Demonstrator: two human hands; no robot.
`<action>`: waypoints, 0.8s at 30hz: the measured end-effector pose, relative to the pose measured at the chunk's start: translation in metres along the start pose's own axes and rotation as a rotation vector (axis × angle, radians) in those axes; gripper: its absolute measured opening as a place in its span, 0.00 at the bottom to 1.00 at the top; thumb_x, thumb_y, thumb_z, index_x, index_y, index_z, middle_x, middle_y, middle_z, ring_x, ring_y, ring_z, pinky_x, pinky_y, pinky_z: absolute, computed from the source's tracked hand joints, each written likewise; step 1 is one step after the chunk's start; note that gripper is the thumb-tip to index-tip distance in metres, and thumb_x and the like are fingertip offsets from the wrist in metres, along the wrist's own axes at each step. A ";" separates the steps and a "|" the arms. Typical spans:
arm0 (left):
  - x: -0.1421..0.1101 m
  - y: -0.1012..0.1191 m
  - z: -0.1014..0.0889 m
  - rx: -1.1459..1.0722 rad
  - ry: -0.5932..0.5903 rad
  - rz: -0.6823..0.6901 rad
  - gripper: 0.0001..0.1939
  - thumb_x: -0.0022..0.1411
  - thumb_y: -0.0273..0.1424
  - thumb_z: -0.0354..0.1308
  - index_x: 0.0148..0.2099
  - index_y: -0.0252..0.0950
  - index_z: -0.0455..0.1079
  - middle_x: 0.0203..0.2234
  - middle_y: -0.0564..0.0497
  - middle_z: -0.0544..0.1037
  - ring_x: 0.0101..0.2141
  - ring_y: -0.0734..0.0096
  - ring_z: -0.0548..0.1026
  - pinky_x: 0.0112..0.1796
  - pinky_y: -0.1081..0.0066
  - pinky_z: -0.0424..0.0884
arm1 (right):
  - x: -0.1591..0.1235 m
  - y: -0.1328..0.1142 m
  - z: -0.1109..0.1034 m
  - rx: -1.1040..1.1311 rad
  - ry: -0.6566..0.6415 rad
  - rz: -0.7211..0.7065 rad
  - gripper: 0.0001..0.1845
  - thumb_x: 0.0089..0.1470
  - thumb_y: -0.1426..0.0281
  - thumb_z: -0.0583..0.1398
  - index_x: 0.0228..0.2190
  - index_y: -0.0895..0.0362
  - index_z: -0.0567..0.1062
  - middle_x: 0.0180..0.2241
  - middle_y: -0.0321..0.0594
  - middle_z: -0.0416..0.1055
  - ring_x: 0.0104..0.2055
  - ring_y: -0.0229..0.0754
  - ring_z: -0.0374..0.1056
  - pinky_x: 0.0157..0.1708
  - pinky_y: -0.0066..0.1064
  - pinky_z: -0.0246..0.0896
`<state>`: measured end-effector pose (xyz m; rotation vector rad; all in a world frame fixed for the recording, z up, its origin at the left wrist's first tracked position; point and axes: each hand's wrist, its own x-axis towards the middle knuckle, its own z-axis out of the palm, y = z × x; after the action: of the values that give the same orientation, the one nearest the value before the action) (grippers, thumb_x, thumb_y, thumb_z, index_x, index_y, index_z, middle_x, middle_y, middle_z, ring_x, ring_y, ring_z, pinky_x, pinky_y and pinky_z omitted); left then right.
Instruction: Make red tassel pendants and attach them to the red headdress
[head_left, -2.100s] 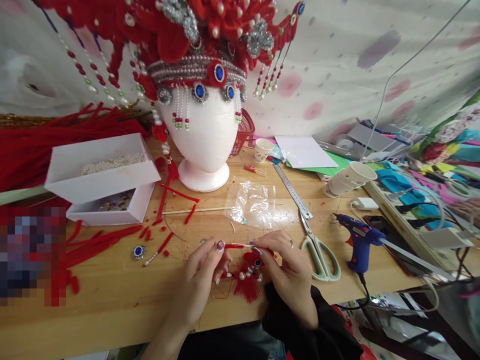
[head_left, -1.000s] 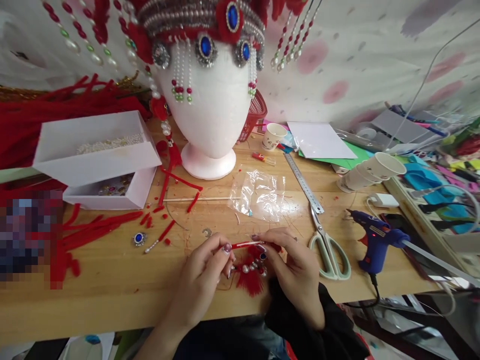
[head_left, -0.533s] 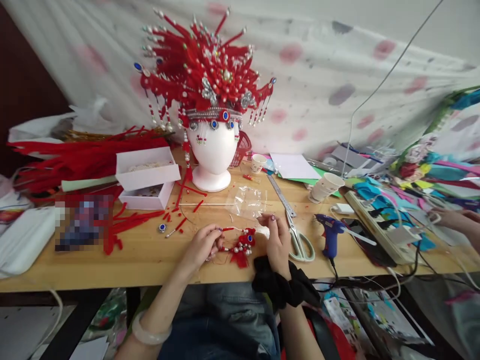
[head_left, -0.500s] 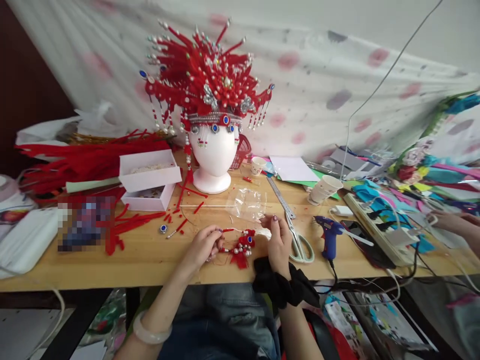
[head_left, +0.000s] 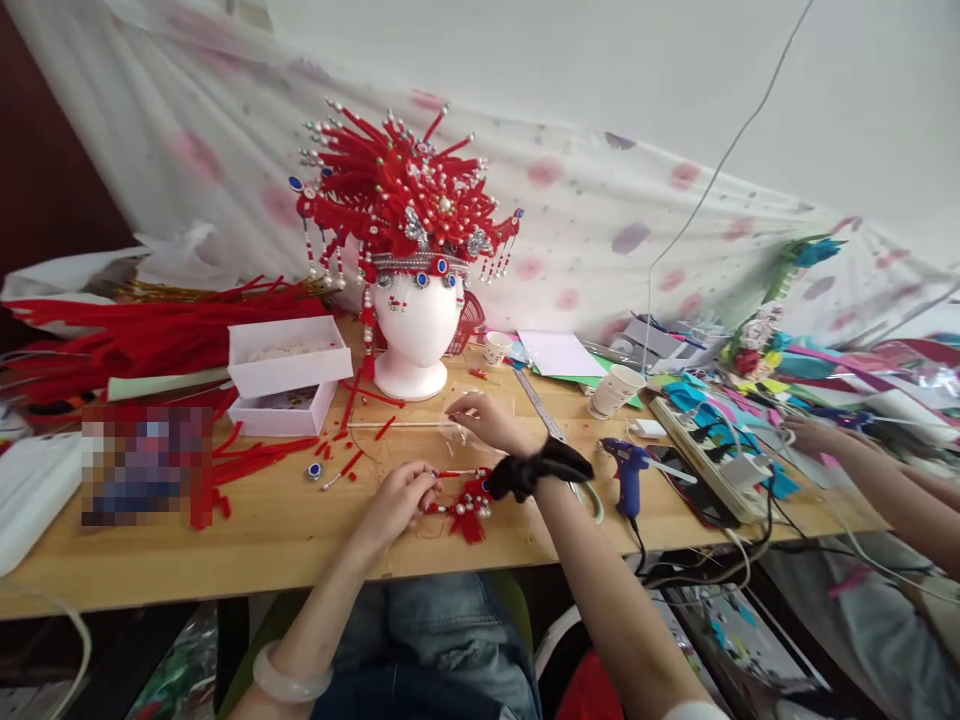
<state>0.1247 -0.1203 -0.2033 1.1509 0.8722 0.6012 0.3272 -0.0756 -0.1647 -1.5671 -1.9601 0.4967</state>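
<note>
Red beaded ornament [head_left: 471,507]: on the table [head_left: 300,545], its end pinched between thumb and fingers of the left hand [head_left: 405,495]. Right hand [head_left: 484,420]: partly open, above the clear plastic bag [head_left: 456,436], beyond the ornament; grip cannot be told.

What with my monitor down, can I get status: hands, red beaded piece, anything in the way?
Left hand pinching end of red beaded piece. Right hand over clear plastic bag, grip unclear. Black scrunchie and right forearm partly hide scissors.
</note>
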 end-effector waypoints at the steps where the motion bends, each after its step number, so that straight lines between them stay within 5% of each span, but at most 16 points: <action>1: 0.000 0.000 0.000 0.002 -0.005 0.000 0.12 0.51 0.41 0.54 0.29 0.37 0.63 0.15 0.63 0.60 0.13 0.86 0.46 0.16 0.78 0.38 | 0.010 0.000 0.004 -0.058 -0.051 0.005 0.06 0.60 0.69 0.61 0.34 0.56 0.79 0.37 0.39 0.78 0.41 0.40 0.74 0.47 0.37 0.70; 7: 0.001 -0.001 0.000 0.037 0.001 0.009 0.10 0.52 0.40 0.53 0.28 0.37 0.63 0.15 0.61 0.61 0.13 0.83 0.49 0.17 0.77 0.41 | 0.039 0.004 0.019 -0.251 -0.262 -0.005 0.13 0.63 0.63 0.60 0.44 0.58 0.75 0.47 0.43 0.73 0.46 0.42 0.71 0.48 0.41 0.70; 18: -0.001 -0.001 -0.001 0.076 0.015 0.065 0.08 0.55 0.35 0.50 0.27 0.38 0.62 0.15 0.60 0.62 0.15 0.79 0.51 0.19 0.74 0.45 | 0.035 -0.002 -0.010 -0.450 -0.294 -0.019 0.06 0.61 0.70 0.62 0.38 0.60 0.76 0.38 0.40 0.76 0.43 0.42 0.72 0.48 0.40 0.68; 24: -0.002 -0.001 0.000 0.092 0.017 0.079 0.08 0.56 0.35 0.50 0.27 0.38 0.62 0.15 0.59 0.63 0.16 0.78 0.53 0.20 0.74 0.45 | 0.036 -0.002 0.007 -0.458 -0.284 -0.022 0.12 0.62 0.63 0.61 0.43 0.58 0.75 0.45 0.43 0.74 0.46 0.42 0.72 0.48 0.42 0.69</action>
<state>0.1238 -0.1218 -0.2035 1.2697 0.8791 0.6418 0.3160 -0.0406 -0.1611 -1.8238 -2.4341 0.2825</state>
